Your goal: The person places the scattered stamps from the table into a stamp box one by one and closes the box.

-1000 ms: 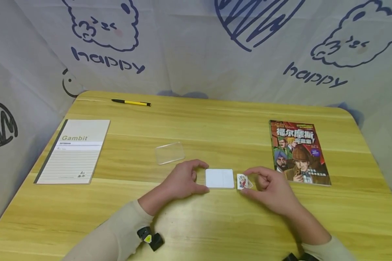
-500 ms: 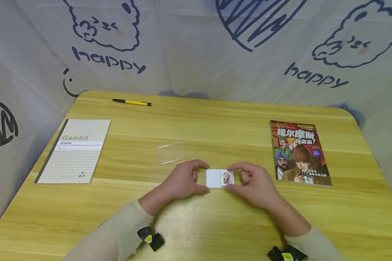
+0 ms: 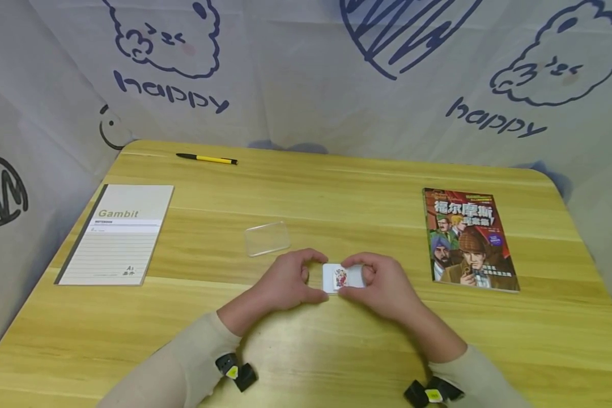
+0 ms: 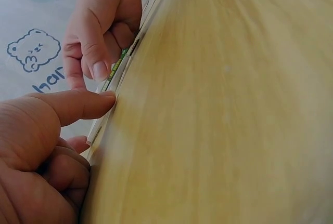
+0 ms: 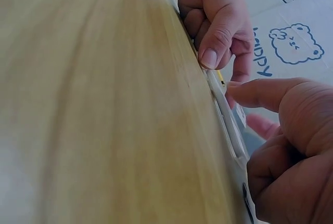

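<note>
A flat white rectangular case or stack of cards (image 3: 327, 272) lies on the table in front of me. My left hand (image 3: 283, 283) grips its left end between thumb and finger, at the near and far edges. My right hand (image 3: 387, 288) pinches a small white card with a colourful figure (image 3: 340, 278) over the white rectangle. Whether this card is a single one or several, and whether it touches the white surface, I cannot tell. Both wrist views show the left hand (image 4: 31, 141) and the right hand (image 5: 296, 146) edge-on at table level.
A clear plastic lid (image 3: 267, 240) lies behind my left hand. Farther left is a Gambit notebook (image 3: 117, 238), with a yellow and black pen (image 3: 207, 159) near the back edge. On the right, a comic-style book (image 3: 470, 241) lies on the wooden table (image 3: 326, 198).
My right hand has moved left with the small card, from beside the white rectangle to above it, then farther toward its left end. The left hand has stayed in place.
</note>
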Action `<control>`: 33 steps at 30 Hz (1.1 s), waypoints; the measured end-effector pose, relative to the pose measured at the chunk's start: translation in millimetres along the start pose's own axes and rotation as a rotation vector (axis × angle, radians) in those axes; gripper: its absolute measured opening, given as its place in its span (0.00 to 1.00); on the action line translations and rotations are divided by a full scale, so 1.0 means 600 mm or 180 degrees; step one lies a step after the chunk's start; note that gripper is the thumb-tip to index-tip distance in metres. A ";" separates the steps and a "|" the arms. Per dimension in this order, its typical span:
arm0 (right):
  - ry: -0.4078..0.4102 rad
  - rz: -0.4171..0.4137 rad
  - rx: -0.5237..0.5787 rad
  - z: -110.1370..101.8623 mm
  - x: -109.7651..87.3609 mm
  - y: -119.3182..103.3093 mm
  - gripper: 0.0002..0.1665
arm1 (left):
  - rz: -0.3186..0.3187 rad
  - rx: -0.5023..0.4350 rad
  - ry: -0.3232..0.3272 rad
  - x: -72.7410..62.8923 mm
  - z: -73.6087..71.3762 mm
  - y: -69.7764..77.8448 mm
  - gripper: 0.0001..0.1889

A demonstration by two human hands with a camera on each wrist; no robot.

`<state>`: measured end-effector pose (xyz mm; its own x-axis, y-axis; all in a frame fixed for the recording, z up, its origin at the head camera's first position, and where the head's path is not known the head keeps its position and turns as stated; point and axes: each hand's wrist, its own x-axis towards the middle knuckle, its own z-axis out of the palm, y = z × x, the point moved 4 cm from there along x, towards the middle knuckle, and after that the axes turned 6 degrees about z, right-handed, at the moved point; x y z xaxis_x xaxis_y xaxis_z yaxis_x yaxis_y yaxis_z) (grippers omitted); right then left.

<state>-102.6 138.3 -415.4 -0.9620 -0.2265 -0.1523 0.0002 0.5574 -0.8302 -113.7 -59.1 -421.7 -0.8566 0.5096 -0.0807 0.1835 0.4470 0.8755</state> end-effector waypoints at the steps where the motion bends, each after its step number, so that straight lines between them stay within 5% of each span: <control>1: 0.0010 0.0020 -0.0018 0.001 0.001 0.000 0.23 | -0.0006 0.0004 -0.0002 0.000 0.000 0.000 0.33; 33: 0.0056 0.0166 -0.0317 -0.001 0.001 -0.017 0.27 | -0.0002 0.0044 -0.0012 0.002 0.001 -0.001 0.33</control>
<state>-103.4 132.9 -407.1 -0.9660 -0.1817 -0.1838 0.0240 0.6449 -0.7639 -114.3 -58.5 -422.8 -0.8549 0.5121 -0.0829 0.1897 0.4574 0.8688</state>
